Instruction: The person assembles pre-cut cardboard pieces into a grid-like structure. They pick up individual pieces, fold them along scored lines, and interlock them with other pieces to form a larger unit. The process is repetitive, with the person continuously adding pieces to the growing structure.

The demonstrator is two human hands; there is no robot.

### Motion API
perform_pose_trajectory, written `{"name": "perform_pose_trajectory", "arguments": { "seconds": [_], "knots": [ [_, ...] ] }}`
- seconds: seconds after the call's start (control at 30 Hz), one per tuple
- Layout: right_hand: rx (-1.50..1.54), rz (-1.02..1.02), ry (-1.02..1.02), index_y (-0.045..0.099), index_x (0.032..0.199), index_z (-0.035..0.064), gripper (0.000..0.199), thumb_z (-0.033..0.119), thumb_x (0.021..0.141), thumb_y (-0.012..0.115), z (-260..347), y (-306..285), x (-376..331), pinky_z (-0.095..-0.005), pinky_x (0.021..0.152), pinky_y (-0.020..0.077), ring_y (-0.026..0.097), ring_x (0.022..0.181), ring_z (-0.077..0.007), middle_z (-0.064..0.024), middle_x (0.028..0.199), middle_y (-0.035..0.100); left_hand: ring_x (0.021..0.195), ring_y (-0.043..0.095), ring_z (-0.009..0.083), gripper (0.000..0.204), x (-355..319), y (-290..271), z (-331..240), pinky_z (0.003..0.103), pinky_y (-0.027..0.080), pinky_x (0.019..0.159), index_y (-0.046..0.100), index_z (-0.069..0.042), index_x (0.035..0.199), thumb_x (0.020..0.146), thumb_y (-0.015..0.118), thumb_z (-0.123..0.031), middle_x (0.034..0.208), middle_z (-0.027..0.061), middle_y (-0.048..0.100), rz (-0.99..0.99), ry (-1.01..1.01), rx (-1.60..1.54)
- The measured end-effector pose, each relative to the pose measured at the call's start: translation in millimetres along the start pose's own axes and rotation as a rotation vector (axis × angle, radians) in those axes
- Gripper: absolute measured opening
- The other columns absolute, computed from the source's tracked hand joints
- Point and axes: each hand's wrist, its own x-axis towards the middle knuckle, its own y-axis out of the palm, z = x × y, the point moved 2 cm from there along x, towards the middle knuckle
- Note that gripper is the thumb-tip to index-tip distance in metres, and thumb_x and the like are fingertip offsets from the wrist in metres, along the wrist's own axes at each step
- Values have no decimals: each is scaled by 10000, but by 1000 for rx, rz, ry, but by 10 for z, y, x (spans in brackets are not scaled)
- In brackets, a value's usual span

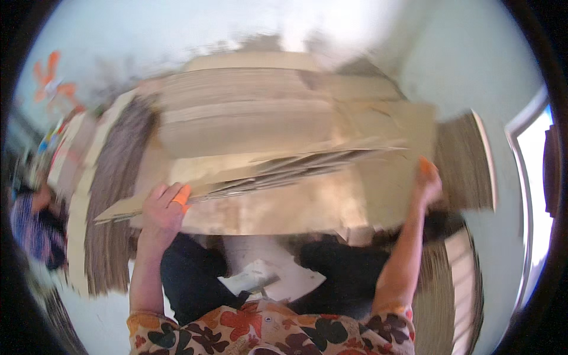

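Observation:
A stack of flat brown cardboard sheets (278, 171) is lifted in front of me, blurred by motion. My left hand (164, 208) grips its lower left edge, an orange cover on the forefinger. My right hand (427, 182) holds the right edge, also with an orange fingertip cover. A larger pile of cardboard (260, 106) lies behind the lifted sheets. My floral sleeves and dark trousers show at the bottom.
More stacks of corrugated cardboard (112, 195) stand at the left, and another cardboard stack (461, 165) at the right. A person in a striped top (35, 231) is at the far left. A grey tool on white paper (260, 278) lies between my legs. A bright window (541, 195) is at the right.

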Motion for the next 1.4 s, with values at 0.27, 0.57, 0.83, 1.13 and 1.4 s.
{"name": "perform_pose_trajectory", "arguments": {
  "seconds": [0.27, 0.57, 0.83, 1.13, 1.4],
  "knots": [
    [21, 330, 192, 645, 956, -19, 173, 133, 874, 653, 178, 156, -292, -267, 709, 479, 580, 791, -138, -43, 876, 635, 804, 546, 264, 390, -530, -1002, 713, 383, 448, 663, 611, 79, 1044, 671, 618, -35, 1083, 166, 609, -245, -134, 768],
    [66, 635, 343, 616, 1082, -40, 284, 130, 856, 638, 748, 905, -1136, -284, 749, 498, 617, 816, -173, -91, 937, 656, 939, 543, 288, 406, -1776, -1014, 2230, 401, 435, 774, 590, 17, 1131, 773, 654, -166, 1071, 121, 594, 232, -794, 1003],
    [-99, 804, 230, 526, 1230, -71, 387, 128, 912, 427, 525, 1541, -1822, -319, 904, 457, 619, 951, -208, -200, 1050, 652, 863, 619, 173, 389, -1177, 477, 858, 301, 512, 740, 658, -45, 1073, 735, 795, -178, 1011, 62, 666, -178, -1072, -864],
    [-170, 1219, 535, 484, 1296, -74, 537, -108, 786, 649, 912, 1867, -3110, -190, 769, 465, 573, 854, -77, -47, 929, 637, 790, 667, 198, 346, -303, 1222, -155, 304, 553, 667, 596, 46, 1078, 768, 728, -34, 1003, 136, 668, -429, -1277, -1942],
    [-332, 1014, -103, 468, 1340, -25, 591, -35, 791, 687, 833, 1676, -2429, -227, 774, 462, 558, 847, -98, -86, 1085, 636, 730, 646, 160, 258, 169, 1798, 356, 300, 536, 640, 652, -23, 1001, 758, 734, -44, 931, 99, 682, -45, -1310, -1602]
  ]
}}
